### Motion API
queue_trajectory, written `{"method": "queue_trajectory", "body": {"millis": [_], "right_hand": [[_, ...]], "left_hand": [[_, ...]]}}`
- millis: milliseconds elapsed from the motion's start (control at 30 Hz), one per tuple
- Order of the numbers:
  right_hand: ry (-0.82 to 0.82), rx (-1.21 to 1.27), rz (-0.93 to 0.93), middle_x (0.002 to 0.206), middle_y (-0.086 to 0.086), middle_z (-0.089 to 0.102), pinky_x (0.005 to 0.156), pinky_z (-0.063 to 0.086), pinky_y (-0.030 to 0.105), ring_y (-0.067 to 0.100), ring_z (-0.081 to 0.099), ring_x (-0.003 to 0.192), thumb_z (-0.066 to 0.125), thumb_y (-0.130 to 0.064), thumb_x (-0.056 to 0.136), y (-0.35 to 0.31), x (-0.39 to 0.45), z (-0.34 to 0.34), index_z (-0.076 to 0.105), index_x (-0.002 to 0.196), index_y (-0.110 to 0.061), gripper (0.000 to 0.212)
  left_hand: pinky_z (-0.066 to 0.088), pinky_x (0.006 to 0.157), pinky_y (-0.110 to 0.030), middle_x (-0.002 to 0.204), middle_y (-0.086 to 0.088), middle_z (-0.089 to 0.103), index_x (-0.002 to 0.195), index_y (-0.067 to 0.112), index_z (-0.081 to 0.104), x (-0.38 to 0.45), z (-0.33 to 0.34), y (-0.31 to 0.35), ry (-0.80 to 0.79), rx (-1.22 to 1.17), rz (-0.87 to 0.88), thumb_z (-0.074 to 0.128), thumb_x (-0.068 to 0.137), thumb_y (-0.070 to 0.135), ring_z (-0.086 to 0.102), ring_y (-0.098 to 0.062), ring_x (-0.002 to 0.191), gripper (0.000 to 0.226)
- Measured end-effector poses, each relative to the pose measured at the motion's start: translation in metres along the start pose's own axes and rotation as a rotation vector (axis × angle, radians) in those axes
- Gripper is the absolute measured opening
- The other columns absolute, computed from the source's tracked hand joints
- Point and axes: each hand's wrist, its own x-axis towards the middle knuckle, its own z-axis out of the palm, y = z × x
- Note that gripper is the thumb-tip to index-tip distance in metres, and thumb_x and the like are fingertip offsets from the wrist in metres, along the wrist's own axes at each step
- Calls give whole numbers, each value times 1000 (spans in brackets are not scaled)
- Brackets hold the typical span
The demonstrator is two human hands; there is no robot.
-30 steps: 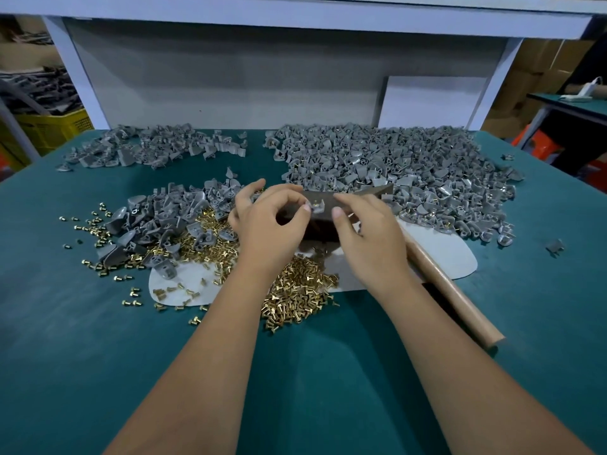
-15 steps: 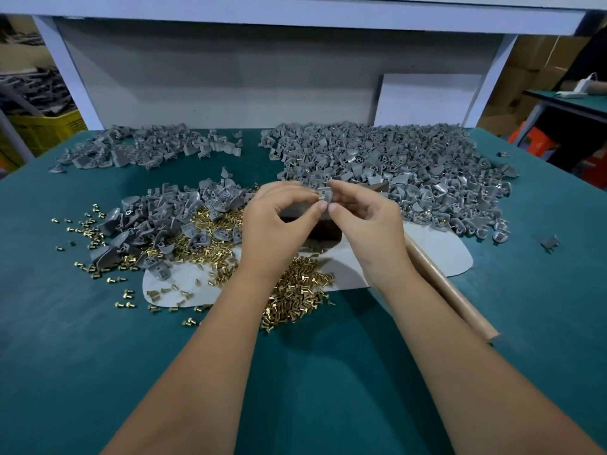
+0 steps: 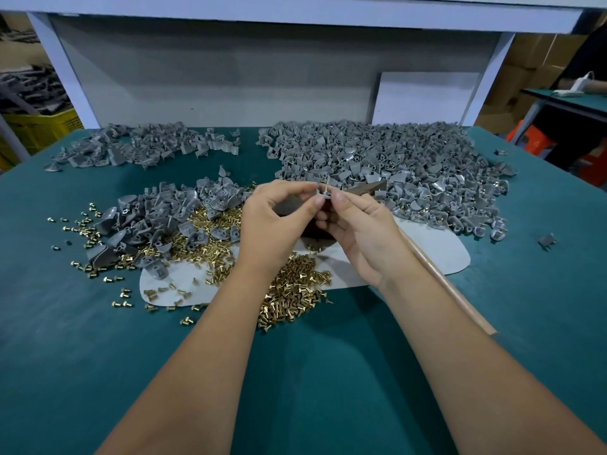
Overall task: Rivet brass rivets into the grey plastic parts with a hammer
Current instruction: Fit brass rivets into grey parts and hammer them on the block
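Both hands meet above the middle of the table around one small grey plastic part (image 3: 324, 193) with a brass rivet standing in it. My left hand (image 3: 276, 224) pinches it from the left, my right hand (image 3: 361, 231) from the right. Under the hands lies a hammer: its dark head (image 3: 368, 188) pokes out behind the fingers and its wooden handle (image 3: 453, 290) runs toward the lower right. Loose brass rivets (image 3: 289, 290) lie heaped below my left wrist. A pile of grey parts (image 3: 170, 218) sits to the left.
A large heap of grey parts with rivets (image 3: 410, 172) fills the back right, a smaller one (image 3: 141, 149) the back left. A white mat (image 3: 437, 254) lies on the green table (image 3: 328, 372). One stray part (image 3: 548, 240) lies at right. A grey back panel stands behind.
Both hands have lifted the small grey part up off the dark hammer head and hold it a little higher and farther from me. The hammer has stayed in place.
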Motion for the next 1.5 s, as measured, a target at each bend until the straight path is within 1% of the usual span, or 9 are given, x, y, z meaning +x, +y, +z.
{"method": "queue_trajectory", "body": {"millis": [133, 500, 733, 867, 1067, 1233, 1300, 1433, 1500], "right_hand": [[-10, -5, -2, 85, 7, 71, 74, 53, 23, 12, 64, 76, 60, -19, 82, 1, 1, -1, 66, 106, 1, 32], [-3, 24, 10, 85, 8, 70, 74, 54, 25, 15, 61, 76, 59, -17, 82, -1, 0, 0, 65, 110, 0, 33], [14, 35, 29, 83, 9, 69, 76, 54, 27, 17, 61, 75, 49, -11, 95, -2, 0, 0, 68, 105, -4, 23], [31, 6, -32, 85, 9, 71, 77, 53, 25, 16, 65, 78, 51, -6, 94, -2, -1, 2, 69, 102, -4, 20], [188, -234, -145, 84, 9, 70, 72, 51, 28, 19, 66, 78, 58, -1, 91, -1, -1, 3, 68, 95, -6, 13], [221, -394, -200, 81, 6, 71, 69, 52, 22, 17, 67, 77, 60, -1, 91, 0, 0, 2, 68, 92, -12, 14], [223, -456, -203, 83, 7, 71, 70, 53, 23, 16, 67, 77, 60, -2, 91, 2, 1, 2, 68, 91, -13, 14], [231, -578, -214, 89, 3, 73, 77, 54, 26, 14, 68, 84, 61, -6, 91, 2, 1, 2, 69, 91, -21, 17], [285, -768, -263, 94, -5, 71, 84, 53, 29, 10, 65, 91, 61, -9, 91, 0, 1, 0, 70, 95, -23, 18]], "left_hand": [[50, 90, -58, 99, -2, 72, 96, 24, 77, 1, -1, -2, 8, -5, 9, 77, 78, 32, 63, -40, 103, 20], [49, 92, -59, 104, -5, 72, 98, 23, 77, 1, -1, -2, 2, -51, 1, 79, 80, 23, 61, -39, 108, 18], [51, 92, -56, 103, -5, 71, 95, 25, 76, 0, 0, -2, 7, -54, -8, 80, 79, 18, 62, -37, 109, 18], [53, 91, -54, 111, -19, 65, 102, 14, 76, -1, 0, -2, -2, -71, -65, 79, 79, 16, 66, -37, 102, 23], [54, 92, -50, 110, -23, 67, 101, 7, 73, 0, 1, 1, -26, -43, -94, 81, 78, 10, 69, -31, 99, 25], [55, 94, -34, 113, -8, 68, 109, 22, 71, 0, -3, 4, -33, 38, -97, 79, 81, 12, 69, -8, 98, 31], [53, 97, -31, 120, -6, 63, 105, 27, 72, 0, -5, 3, -43, 69, -100, 78, 82, 16, 66, -6, 103, 26], [48, 90, -11, 122, 0, 55, 95, 34, 72, 2, -7, 1, 0, 145, -71, 79, 80, 20, 58, 12, 102, 22], [50, 98, -26, 111, 13, 60, 92, 32, 73, 3, -8, -3, 62, 169, -87, 82, 78, 23, 63, -1, 105, 19]]}}
